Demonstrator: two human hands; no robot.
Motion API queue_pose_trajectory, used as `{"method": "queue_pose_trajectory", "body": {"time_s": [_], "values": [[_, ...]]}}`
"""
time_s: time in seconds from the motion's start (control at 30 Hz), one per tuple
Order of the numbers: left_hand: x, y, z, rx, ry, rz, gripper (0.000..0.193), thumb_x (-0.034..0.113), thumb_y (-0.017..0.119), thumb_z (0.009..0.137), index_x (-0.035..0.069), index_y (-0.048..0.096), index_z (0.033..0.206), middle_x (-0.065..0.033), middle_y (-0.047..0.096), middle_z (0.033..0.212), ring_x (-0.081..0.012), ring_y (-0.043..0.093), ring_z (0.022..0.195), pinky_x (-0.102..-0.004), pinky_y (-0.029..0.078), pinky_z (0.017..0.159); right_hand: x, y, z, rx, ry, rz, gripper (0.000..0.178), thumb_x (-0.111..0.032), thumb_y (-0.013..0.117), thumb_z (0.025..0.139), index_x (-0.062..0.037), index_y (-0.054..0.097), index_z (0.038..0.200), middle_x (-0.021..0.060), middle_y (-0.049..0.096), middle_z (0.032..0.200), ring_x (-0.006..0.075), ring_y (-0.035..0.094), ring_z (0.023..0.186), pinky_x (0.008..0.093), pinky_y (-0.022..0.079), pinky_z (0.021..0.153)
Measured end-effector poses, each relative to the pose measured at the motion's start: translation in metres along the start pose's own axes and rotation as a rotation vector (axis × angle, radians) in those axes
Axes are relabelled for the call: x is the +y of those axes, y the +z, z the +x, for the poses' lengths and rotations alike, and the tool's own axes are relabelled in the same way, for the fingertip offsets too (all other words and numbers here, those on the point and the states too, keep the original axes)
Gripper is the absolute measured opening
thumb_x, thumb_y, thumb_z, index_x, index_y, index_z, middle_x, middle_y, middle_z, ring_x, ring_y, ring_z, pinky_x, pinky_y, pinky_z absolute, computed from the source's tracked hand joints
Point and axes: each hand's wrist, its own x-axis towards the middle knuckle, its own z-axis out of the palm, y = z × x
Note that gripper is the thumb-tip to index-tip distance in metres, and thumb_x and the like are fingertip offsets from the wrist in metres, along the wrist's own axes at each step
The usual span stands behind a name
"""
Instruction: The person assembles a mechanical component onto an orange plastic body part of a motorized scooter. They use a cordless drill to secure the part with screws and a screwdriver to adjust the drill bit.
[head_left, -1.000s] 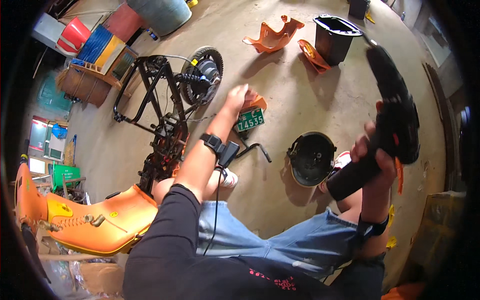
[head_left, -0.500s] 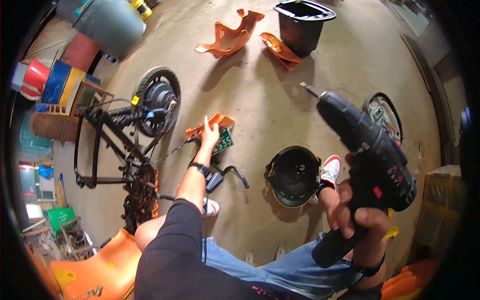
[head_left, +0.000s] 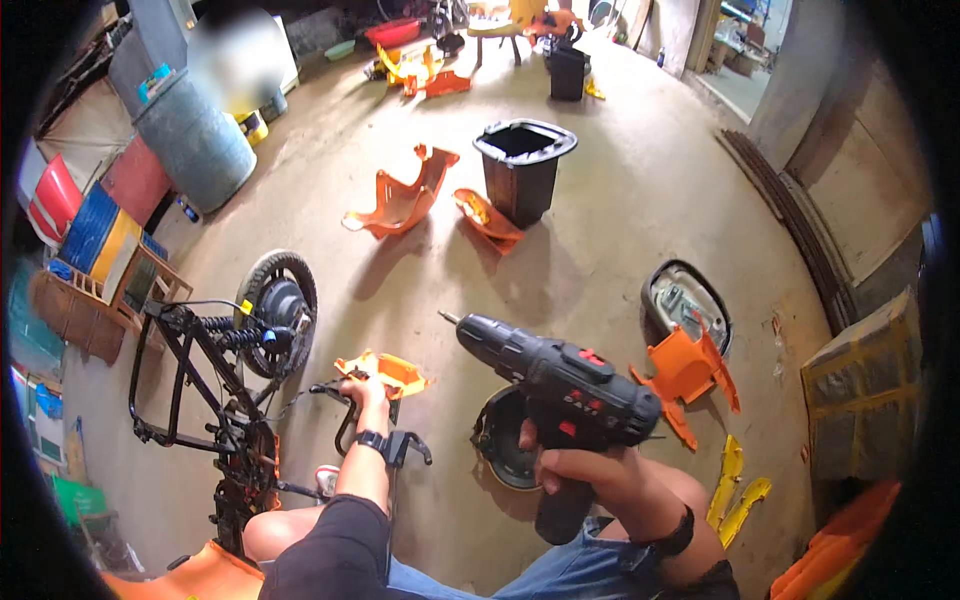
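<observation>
My right hand [head_left: 585, 475] is wrapped round the grip of a black cordless drill [head_left: 560, 385], held up in front of me with its bit pointing left. My left hand [head_left: 366, 388] reaches forward and is closed at the near left edge of an orange plastic panel [head_left: 402, 376], its fingertips partly hidden. Dark metal bars [head_left: 408, 446] lie under and beside that wrist. A stripped black bike frame [head_left: 190, 385] with a rear wheel [head_left: 275, 315] lies to the left. Behind the drill, a round black bowl [head_left: 497, 430] is partly covered.
A black bin [head_left: 518, 178] stands ahead, with curved orange panels [head_left: 405, 195] beside it. On the right lie an oval grey-and-black part [head_left: 688, 300], an orange panel [head_left: 688, 370] and yellow strips [head_left: 738, 490]. A taped cardboard box [head_left: 862, 385] stands at the right; a blue barrel [head_left: 195, 140] stands far left.
The view has tilted up, showing more floor ahead. The drill has come left, nearer the orange panel. My left index finger was stretched out and is now curled; the green plate by it is out of sight.
</observation>
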Motion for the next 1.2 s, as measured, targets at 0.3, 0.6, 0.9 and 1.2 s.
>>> {"method": "queue_pose_trajectory", "body": {"time_s": [0.3,0.6,0.9,1.2], "values": [[0.011,-0.130,0.081,-0.010,-0.023,-0.204,0.020,0.001,0.055,0.080,-0.002,0.055,0.099,-0.0112,0.063,0.095,-0.0258,0.064,0.086,-0.0400,0.054,0.079,0.023,0.019,0.012,-0.041,-0.176,0.039,0.037,-0.002,0.058,0.079,0.0050,0.052,0.115,0.0097,0.061,0.091,0.0139,0.058,0.065,0.0300,0.052,0.065],[0.084,-0.160,-0.044,-0.547,-0.616,-0.617,0.047,-0.005,0.051,0.081,-0.003,0.047,0.128,-0.0220,0.060,0.114,-0.0387,0.061,0.102,-0.0503,0.051,0.095,0.046,0.018,0.019,-0.041,-0.189,0.117,0.030,-0.004,0.060,0.079,0.0035,0.057,0.108,0.0069,0.060,0.078,0.0144,0.060,0.064,0.0331,0.053,0.065],[0.136,-0.212,-0.127,-0.700,-0.563,-0.186,0.033,0.005,0.051,0.092,-0.007,0.050,0.122,-0.0220,0.060,0.119,-0.0312,0.062,0.108,-0.0420,0.049,0.099,0.066,0.024,0.025,-0.024,-0.221,0.020,0.040,-0.004,0.065,0.078,-0.0010,0.051,0.116,0.0087,0.062,0.096,0.0191,0.065,0.075,0.0330,0.054,0.067],[0.209,-0.249,-0.169,-0.786,-0.230,-0.057,0.043,-0.005,0.053,0.076,-0.006,0.054,0.119,-0.0166,0.064,0.115,-0.0267,0.064,0.106,-0.0404,0.053,0.095,0.098,0.048,0.049,0.059,-0.102,-0.063,0.056,-0.017,0.073,0.084,-0.0062,0.043,0.130,0.0084,0.056,0.106,0.0288,0.068,0.096,0.0337,0.051,0.065]]}}
